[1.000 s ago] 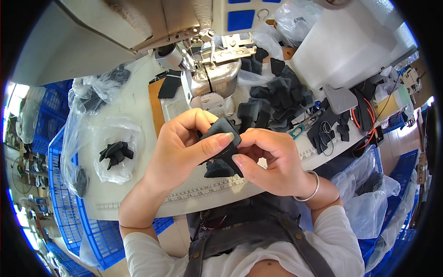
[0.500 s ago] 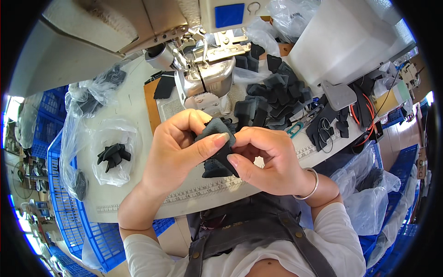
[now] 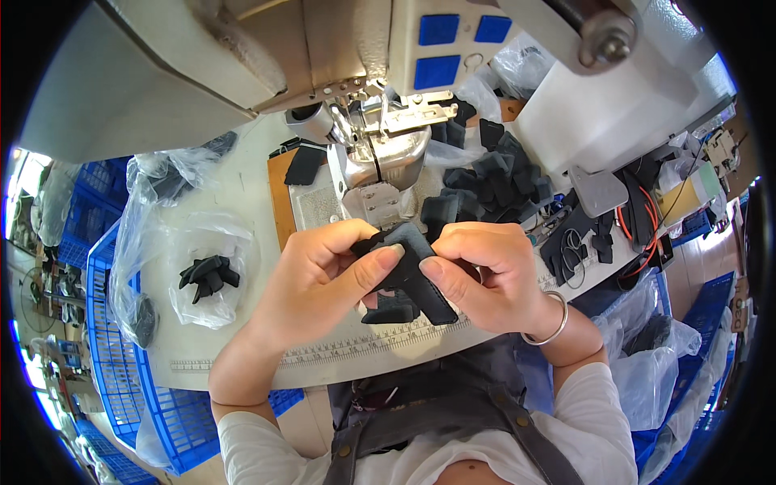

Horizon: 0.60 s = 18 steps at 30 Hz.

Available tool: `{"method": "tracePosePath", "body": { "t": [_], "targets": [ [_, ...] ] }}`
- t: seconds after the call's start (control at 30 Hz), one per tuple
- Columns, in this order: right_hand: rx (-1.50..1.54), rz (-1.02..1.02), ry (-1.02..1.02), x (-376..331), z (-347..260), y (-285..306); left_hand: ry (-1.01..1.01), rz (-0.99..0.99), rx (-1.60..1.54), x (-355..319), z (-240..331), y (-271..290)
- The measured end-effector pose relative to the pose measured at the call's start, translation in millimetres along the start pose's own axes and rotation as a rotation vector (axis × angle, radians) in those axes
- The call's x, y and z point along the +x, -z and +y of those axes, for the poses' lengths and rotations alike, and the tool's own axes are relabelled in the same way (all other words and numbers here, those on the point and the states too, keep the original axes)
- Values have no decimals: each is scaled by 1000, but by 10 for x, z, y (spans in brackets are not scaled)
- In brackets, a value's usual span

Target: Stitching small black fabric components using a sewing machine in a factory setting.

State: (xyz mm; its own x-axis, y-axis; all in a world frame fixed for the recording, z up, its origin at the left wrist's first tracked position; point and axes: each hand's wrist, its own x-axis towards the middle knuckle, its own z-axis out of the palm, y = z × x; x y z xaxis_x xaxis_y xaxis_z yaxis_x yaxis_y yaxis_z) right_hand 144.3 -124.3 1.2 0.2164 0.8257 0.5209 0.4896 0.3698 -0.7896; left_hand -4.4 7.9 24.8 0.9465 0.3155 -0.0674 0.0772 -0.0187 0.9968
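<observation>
With both our left hand point(image 3: 311, 279) and right hand point(image 3: 493, 275) pinching one black fabric piece point(image 3: 411, 271) before the sewing machine point(image 3: 380, 153), we judge it unsewn, the pile point(image 3: 485, 182) behind waiting.

My left hand point(image 3: 323, 279) and right hand point(image 3: 493, 275) meet over the table's point(image 3: 242, 194) near edge, both pinching one fabric piece point(image 3: 408, 271) between them. Another fabric piece point(image 3: 392, 311) lies on the table just under it, by the ruler strip point(image 3: 323, 354) along the edge. Sewing machine point(image 3: 364, 97) sits behind my hands. Pile of cut pieces point(image 3: 485, 182) behind and right. Plastic bag of pieces point(image 3: 206, 275) to my left; crate point(image 3: 121, 364) further left, beside the table.
</observation>
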Motion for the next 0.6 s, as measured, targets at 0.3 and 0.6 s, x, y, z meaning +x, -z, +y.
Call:
{"method": "tracePosePath", "body": {
  "t": [0.3,0.6],
  "targets": [
    [24,-2,-27,58,25,13,-79,126,-13,22,-6,-79],
    [338,23,-339,335,-99,-142,-60,211,34,143,177,188]
  ]
}}
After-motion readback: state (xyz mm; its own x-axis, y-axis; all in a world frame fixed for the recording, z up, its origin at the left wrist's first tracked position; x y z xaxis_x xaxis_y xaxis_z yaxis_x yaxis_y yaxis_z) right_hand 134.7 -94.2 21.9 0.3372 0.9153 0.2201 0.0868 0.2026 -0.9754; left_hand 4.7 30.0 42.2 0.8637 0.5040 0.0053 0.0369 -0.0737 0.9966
